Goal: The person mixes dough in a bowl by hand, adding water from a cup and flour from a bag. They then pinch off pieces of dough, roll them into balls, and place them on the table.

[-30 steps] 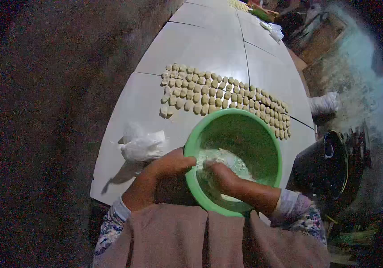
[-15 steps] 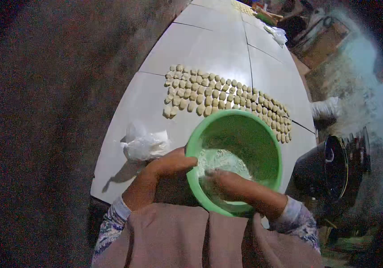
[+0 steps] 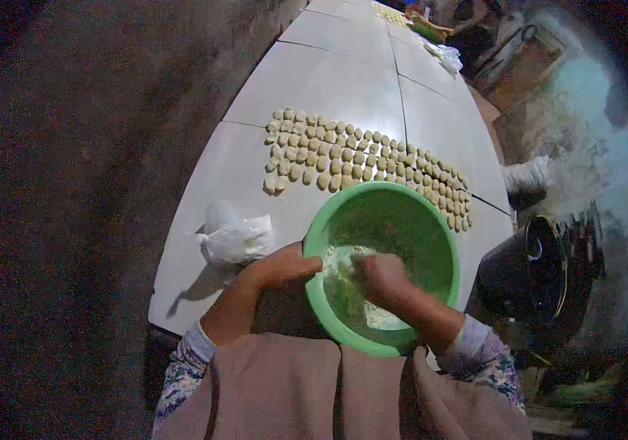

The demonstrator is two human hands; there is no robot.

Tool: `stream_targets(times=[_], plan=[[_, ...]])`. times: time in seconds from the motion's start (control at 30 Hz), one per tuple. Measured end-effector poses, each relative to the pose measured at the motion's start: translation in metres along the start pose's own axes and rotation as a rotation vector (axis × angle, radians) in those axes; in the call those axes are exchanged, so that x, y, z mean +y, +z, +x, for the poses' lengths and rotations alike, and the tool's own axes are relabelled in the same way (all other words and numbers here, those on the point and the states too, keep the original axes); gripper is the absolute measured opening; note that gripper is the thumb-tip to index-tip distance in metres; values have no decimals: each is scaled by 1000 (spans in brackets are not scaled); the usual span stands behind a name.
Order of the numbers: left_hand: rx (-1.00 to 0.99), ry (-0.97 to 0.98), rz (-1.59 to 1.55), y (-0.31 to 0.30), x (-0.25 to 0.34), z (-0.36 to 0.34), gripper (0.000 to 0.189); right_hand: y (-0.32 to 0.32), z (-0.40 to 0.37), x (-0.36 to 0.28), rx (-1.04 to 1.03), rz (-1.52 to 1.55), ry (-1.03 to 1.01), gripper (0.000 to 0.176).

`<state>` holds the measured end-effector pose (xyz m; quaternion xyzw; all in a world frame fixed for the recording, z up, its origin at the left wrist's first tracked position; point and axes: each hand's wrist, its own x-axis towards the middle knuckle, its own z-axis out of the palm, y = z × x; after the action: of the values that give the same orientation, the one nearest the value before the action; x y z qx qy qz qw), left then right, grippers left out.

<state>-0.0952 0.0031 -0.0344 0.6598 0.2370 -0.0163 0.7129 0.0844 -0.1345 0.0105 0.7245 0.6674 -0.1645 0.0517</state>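
Note:
A deep green plastic basin (image 3: pixel 455 268) is tipped slightly toward me at the near edge of the table. My left hand (image 3: pixel 288 265) grips the basin's left rim, thumb over the top edge and the other fingers hidden outside. Inside the basin is white flour (image 3: pixel 382 317), lying in patches on the bottom. My right hand (image 3: pixel 380 279) is down in the basin over the flour, smeared by motion, so its fingers cannot be made out. Beyond the basin, rows of small oval dough pieces (image 3: pixel 336 152) lie on the tabletop.
A knotted white plastic bag (image 3: pixel 235 238) sits on the white tiled table (image 3: pixel 329 77), left of the basin. To the right, off the table, stands a large black container (image 3: pixel 512 271). More small pieces (image 3: pixel 389 15) and another plastic bag (image 3: pixel 444 56) are at the far end.
My right hand has moved up and slightly right inside the basin, uncovering flour below it. My left hand keeps its hold on the rim.

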Motion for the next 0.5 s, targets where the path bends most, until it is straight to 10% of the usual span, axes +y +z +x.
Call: stream_targets(times=[0.17,0.23,0.3,0.5], plan=[[-9,64,-106,5,12,-10,53,-18,-3,1,165,141,160,31],[21,-4,-51,4,8,-6,53,-1,-12,2,301,270,-142,38],[6,44,-27,2,0,-1,53,-23,-13,-4,-78,366,-5,44],[7,-9,-7,2,11,-5,50,-12,6,27,312,236,-24,38]])
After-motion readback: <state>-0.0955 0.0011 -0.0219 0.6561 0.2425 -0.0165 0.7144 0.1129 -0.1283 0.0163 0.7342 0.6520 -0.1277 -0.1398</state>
